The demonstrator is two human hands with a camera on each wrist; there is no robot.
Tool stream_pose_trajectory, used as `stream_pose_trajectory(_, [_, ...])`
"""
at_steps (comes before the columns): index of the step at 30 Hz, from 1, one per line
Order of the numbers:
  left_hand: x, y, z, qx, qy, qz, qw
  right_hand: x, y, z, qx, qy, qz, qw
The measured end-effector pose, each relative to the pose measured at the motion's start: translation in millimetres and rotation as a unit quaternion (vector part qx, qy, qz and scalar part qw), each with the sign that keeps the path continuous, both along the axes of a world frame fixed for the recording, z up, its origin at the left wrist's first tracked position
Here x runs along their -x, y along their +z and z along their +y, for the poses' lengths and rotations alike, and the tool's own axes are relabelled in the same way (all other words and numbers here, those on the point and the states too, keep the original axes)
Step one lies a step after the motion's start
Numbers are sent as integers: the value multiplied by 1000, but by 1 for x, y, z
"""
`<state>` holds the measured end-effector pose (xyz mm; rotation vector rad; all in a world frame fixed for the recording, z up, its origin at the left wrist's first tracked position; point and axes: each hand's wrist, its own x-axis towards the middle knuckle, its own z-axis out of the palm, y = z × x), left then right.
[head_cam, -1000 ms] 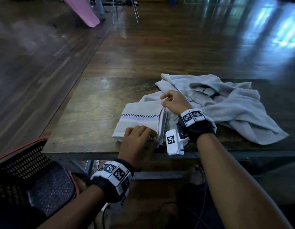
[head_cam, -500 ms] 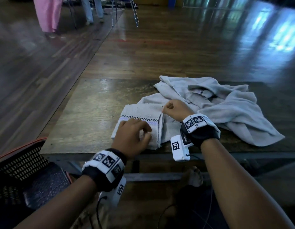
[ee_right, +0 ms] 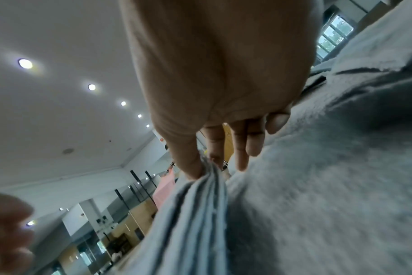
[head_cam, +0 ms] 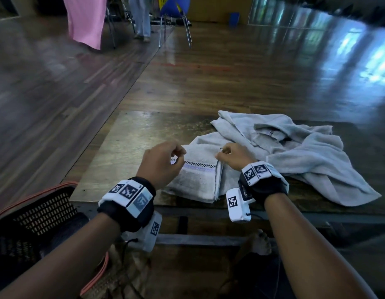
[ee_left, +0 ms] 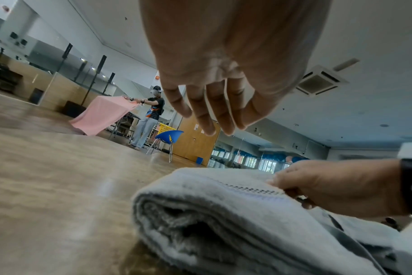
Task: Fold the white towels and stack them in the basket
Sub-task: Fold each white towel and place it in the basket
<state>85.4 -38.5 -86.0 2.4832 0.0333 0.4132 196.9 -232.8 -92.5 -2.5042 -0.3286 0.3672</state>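
**Squaring the folded towel before the lift to the basket**

Nearest, low at the left and below the table edge: one dark mesh basket with an orange rim; no towel visible inside, though much of its interior sits in shadow.

On the near part of the table: one folded towel, checkered band facing up, layered edges stacked along its right side. Left hand just above the towel's left end, fingers loosely curled with fingertips close together; from the wrist view, relaxed and clear of the cloth, holding nothing. Right hand at the far right corner, thumb and forefinger pinching the bundled layers, remaining fingers loosely extended.

Advice for the step, as a judgement: keep the pinch on all the layers at once so none slips out; bring the left hand down flat on the band to pin the fold; tug the corner only enough to line up the edges; then slide both hands under for the carry, so the soft stack does not sag open on the way down to the basket.

Farther right: a crumpled heap of unfolded towels, touching the folded one; count within the heap not clear, at least one, likely more.

Beyond the table: one blue chair, one pink cloth, one other person's legs.
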Motion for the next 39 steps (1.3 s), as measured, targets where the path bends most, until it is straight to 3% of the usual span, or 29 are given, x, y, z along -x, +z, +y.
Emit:
stream_pose_trajectory(5, [-10, 18, 8, -70, -23, 32, 997, 29, 31, 4, -114, 90, -102, 984])
stream_pose_trajectory(10, [-9, 53, 15, -123, -129, 51, 983, 63, 51, -2, -241, 170, -198, 935])
stream_pose_trajectory(13, [0, 62, 18, -90, -162, 16, 982, 66, 49, -6, -256, 184, -136, 939])
stream_pose_trajectory(15, [6, 62, 23, -44, -161, -9, 986, 61, 42, -9, -182, 189, -60, 963])
stream_pose_trajectory(18, [15, 64, 32, 40, -166, -11, 985, 52, 28, -14, -101, 185, -31, 977])
stream_pose_trajectory(23, [23, 55, 54, 160, -106, 93, 977, 44, 22, -13, -254, 154, 25, 955])
stream_pose_trajectory(26, [23, 41, 64, 272, -53, 167, 946, 40, 16, -7, -336, 92, 84, 934])
stream_pose_trajectory(29, [17, 18, 65, 322, -6, 220, 921, 32, 3, -1, -322, 48, 119, 938])
stream_pose_trajectory(31, [10, -2, 61, 291, 25, 264, 919, 27, -8, 4, -243, 41, 89, 965])
stream_pose_trajectory(33, [2, -22, 57, 204, 35, 288, 935, 23, -18, 10, -155, 39, 31, 987])
stream_pose_trajectory(36, [-7, -42, 54, 41, 42, 264, 963, 19, -30, 18, -74, 50, -44, 995])
stream_pose_trajectory(39, [-11, -51, 58, -14, 53, 218, 974, 15, -37, 19, -69, 52, -84, 993])
